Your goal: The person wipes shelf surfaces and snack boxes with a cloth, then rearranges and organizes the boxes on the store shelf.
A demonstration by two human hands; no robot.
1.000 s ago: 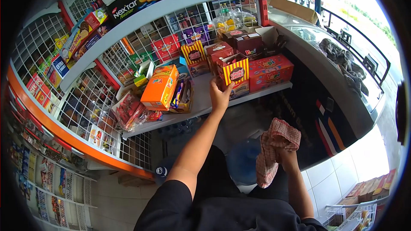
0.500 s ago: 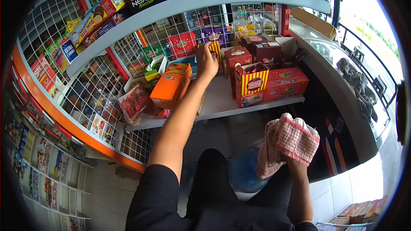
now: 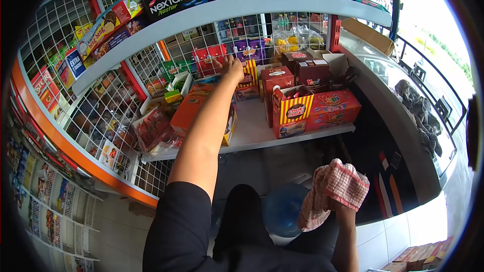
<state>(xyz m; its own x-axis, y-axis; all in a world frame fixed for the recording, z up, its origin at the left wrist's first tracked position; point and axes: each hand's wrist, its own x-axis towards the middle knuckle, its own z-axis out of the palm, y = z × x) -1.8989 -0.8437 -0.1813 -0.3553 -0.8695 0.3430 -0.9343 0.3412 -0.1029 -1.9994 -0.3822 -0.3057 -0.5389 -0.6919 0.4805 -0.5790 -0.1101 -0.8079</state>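
Note:
My left hand (image 3: 232, 69) reaches to the back of the shelf with its fingers apart, holding nothing I can make out. It is in front of a red pack (image 3: 206, 59) and just left of a yellow-and-red striped box (image 3: 249, 74). Whether it touches either one I cannot tell. Under my left forearm lies an orange box (image 3: 186, 113), partly hidden. My right hand (image 3: 342, 210) is low in front of the shelf, closed around a red-and-white checked cloth (image 3: 345, 186), which covers most of its fingers.
On the white shelf (image 3: 247, 138) stand a Choki Choki box (image 3: 292, 113), red Yupi boxes (image 3: 334, 107) and a dark red box (image 3: 276, 81). An upper shelf edge (image 3: 237, 9) runs above my left hand. Wire mesh (image 3: 176, 45) closes the back. A blue round object (image 3: 283, 209) is below.
My left hand has moved left, away from the striped box, and its fingers have spread. My right hand with the cloth sits slightly lower in view.

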